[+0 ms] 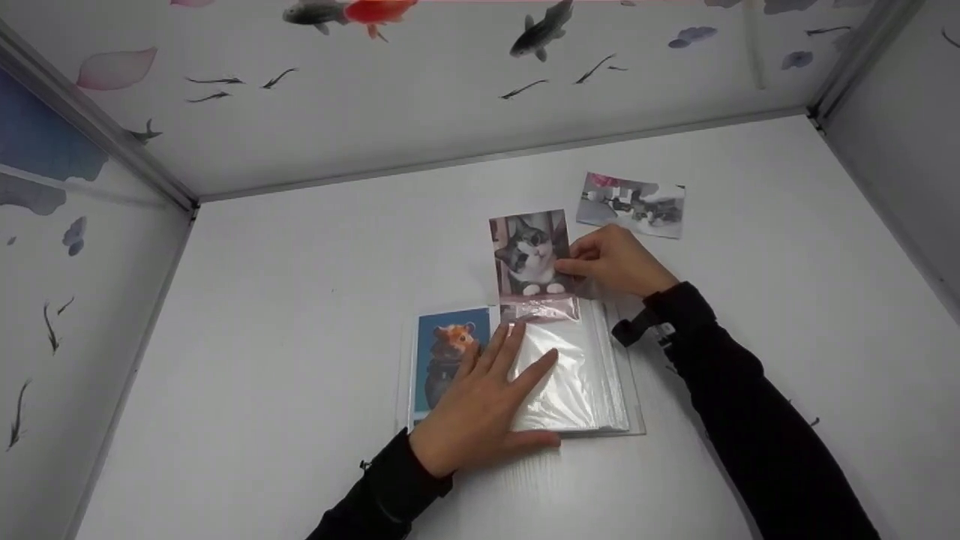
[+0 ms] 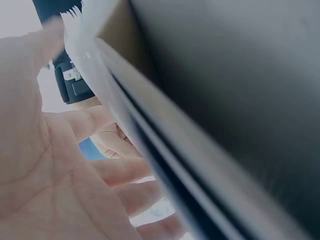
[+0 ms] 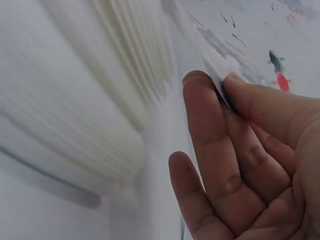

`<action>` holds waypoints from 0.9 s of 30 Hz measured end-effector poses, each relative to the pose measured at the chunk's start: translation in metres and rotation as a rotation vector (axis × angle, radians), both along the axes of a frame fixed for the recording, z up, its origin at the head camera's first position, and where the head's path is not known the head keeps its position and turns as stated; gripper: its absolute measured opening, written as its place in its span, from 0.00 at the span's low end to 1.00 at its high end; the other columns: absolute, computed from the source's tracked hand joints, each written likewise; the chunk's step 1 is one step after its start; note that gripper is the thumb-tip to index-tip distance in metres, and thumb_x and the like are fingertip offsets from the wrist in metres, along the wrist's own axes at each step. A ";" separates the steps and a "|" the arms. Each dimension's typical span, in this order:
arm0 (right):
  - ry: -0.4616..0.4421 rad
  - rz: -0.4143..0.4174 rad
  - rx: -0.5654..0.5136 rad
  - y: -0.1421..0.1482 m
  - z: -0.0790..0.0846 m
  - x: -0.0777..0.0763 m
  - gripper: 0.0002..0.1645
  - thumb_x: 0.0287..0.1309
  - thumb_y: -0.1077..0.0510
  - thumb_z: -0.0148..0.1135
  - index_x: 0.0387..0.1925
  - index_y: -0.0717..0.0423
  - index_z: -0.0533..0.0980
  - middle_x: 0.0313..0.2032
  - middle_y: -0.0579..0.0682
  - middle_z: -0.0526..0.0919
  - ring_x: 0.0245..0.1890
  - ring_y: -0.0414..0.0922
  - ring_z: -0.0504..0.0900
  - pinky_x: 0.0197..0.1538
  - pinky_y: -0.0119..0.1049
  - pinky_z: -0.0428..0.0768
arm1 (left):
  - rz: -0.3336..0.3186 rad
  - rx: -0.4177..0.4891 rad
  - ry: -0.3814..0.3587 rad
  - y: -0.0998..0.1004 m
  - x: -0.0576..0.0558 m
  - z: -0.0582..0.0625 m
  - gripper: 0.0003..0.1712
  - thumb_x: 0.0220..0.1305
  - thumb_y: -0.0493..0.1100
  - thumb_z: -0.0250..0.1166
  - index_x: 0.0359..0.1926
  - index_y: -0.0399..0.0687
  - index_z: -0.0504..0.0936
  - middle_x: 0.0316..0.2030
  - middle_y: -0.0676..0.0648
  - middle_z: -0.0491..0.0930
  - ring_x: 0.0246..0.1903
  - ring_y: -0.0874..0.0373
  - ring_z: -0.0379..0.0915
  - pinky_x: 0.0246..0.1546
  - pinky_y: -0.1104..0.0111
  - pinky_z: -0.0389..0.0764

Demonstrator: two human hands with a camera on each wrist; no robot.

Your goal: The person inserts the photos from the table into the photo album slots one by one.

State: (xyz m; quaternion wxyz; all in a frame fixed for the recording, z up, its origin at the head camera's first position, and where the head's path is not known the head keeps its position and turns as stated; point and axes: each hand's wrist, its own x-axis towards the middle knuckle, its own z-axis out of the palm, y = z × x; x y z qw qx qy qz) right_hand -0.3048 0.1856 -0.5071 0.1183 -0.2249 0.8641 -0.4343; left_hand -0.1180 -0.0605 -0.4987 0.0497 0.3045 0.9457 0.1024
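A photo of a grey and white cat [image 1: 529, 251] stands partly inserted in the top of a clear sleeve on the right page of an open photo album [image 1: 562, 382]. My right hand [image 1: 619, 262] pinches the photo's right edge between thumb and fingers; the right wrist view shows that pinch from below, beside the fanned pages. Spread across the album's middle, my left hand [image 1: 484, 405] lies with straight fingers on the pages. Partly under it, a picture of an orange and grey animal on blue [image 1: 450, 352] fills the left page's sleeve.
Another photo [image 1: 634, 205], in grey tones with a pink corner, lies flat behind my right hand. The white table [image 1: 300, 337] is bounded by upright panels [image 1: 420, 97] printed with fish and petals at the back and sides.
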 end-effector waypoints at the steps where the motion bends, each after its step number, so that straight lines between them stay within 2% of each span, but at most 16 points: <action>1: -0.005 0.009 -0.003 0.001 0.000 0.000 0.19 0.62 0.41 0.67 0.26 0.49 0.86 0.25 0.48 0.88 0.25 0.42 0.82 0.32 0.29 0.74 | 0.001 0.001 -0.010 0.000 0.000 0.000 0.53 0.60 0.79 0.54 0.79 0.66 0.51 0.80 0.37 0.39 0.79 0.40 0.36 0.71 0.37 0.54; 6: -0.034 0.052 -0.007 0.004 -0.001 -0.001 0.23 0.62 0.41 0.67 0.23 0.54 0.83 0.23 0.54 0.85 0.19 0.37 0.70 0.27 0.30 0.68 | 0.008 -0.017 -0.025 0.002 0.000 -0.001 0.54 0.58 0.79 0.57 0.79 0.67 0.50 0.80 0.37 0.38 0.80 0.41 0.34 0.71 0.37 0.55; 11: -0.056 0.071 0.016 0.005 -0.002 -0.002 0.25 0.62 0.40 0.67 0.22 0.55 0.81 0.20 0.56 0.81 0.18 0.36 0.66 0.25 0.30 0.64 | 0.013 -0.031 -0.030 0.002 -0.001 -0.001 0.55 0.57 0.80 0.57 0.79 0.67 0.50 0.80 0.38 0.39 0.80 0.41 0.33 0.72 0.37 0.53; 14: -0.046 0.047 -0.008 0.005 0.000 -0.003 0.22 0.62 0.40 0.66 0.26 0.53 0.83 0.23 0.54 0.83 0.20 0.39 0.72 0.27 0.30 0.68 | 0.013 -0.030 -0.029 0.002 -0.001 -0.001 0.56 0.57 0.80 0.57 0.79 0.67 0.50 0.80 0.38 0.39 0.80 0.40 0.33 0.72 0.37 0.53; 19: -0.030 -0.015 -0.049 0.003 0.000 -0.003 0.16 0.66 0.44 0.64 0.34 0.51 0.85 0.28 0.51 0.88 0.31 0.49 0.85 0.34 0.30 0.75 | 0.009 -0.038 -0.022 0.002 -0.001 -0.002 0.56 0.56 0.81 0.56 0.79 0.69 0.49 0.80 0.38 0.37 0.80 0.41 0.33 0.72 0.37 0.53; 22: -0.020 -0.016 -0.039 0.002 -0.001 -0.003 0.15 0.67 0.47 0.63 0.31 0.53 0.84 0.27 0.53 0.88 0.29 0.52 0.85 0.32 0.30 0.74 | 0.006 -0.037 -0.015 0.002 -0.001 -0.003 0.56 0.55 0.81 0.56 0.79 0.69 0.49 0.80 0.38 0.37 0.80 0.41 0.32 0.72 0.37 0.53; 27: -0.012 0.028 -0.031 0.002 -0.002 -0.004 0.16 0.68 0.48 0.62 0.29 0.55 0.81 0.27 0.57 0.87 0.27 0.51 0.83 0.30 0.29 0.72 | 0.013 -0.039 -0.014 0.002 -0.001 -0.002 0.56 0.55 0.81 0.58 0.79 0.69 0.50 0.80 0.38 0.38 0.80 0.41 0.33 0.73 0.38 0.52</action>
